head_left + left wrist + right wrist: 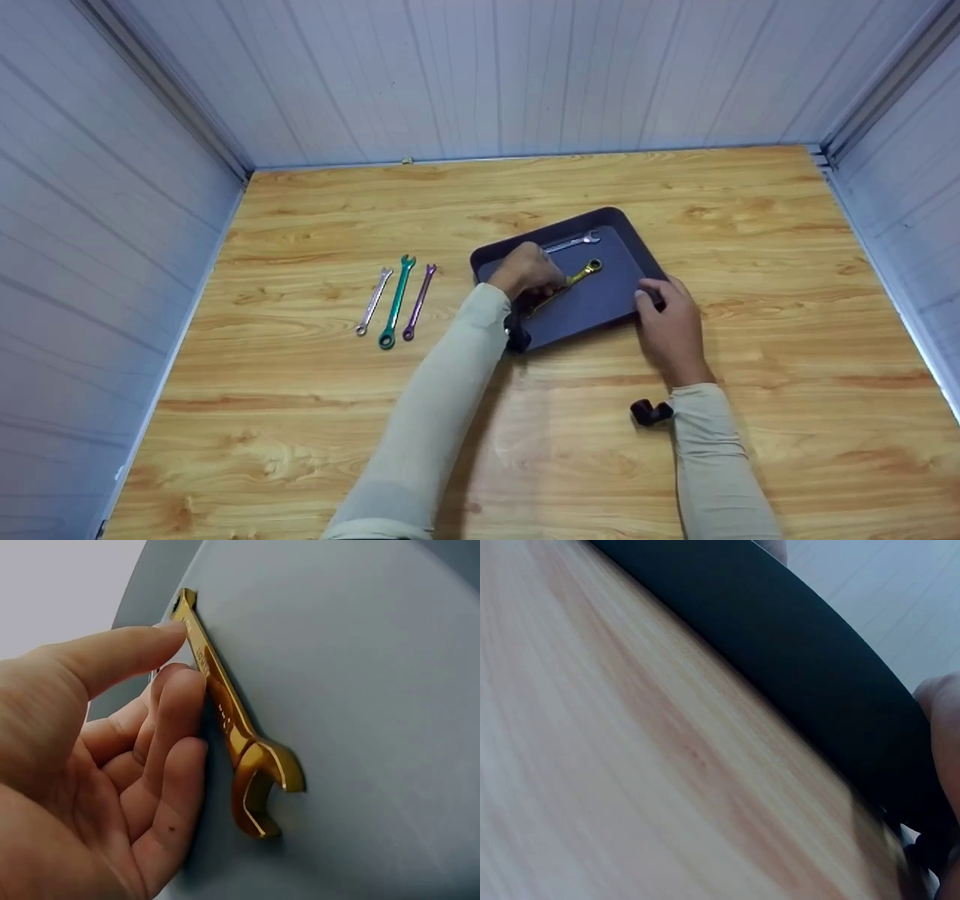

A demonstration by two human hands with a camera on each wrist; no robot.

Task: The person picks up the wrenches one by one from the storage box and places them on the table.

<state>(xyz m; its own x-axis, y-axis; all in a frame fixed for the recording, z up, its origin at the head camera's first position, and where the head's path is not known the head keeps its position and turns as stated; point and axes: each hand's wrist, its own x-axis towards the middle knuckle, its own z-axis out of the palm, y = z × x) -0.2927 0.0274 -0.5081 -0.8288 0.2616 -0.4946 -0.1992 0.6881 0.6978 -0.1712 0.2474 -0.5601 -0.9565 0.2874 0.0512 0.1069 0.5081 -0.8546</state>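
Note:
My left hand reaches into a dark grey tray and pinches a gold combination wrench by its shaft. Up close in the left wrist view, thumb and fingertips meet the shaft of the gold wrench towards its ring end, and its open end is close over the tray floor. A silver wrench lies farther back in the tray, partly hidden by that hand. At the tray's right corner, my right hand grips the rim with the thumb over it. The right wrist view shows the tray's dark outer wall.
Left of the tray, a small silver wrench, a teal wrench and a purple wrench lie side by side on the wooden table. Pale panel walls enclose the table at the back and sides.

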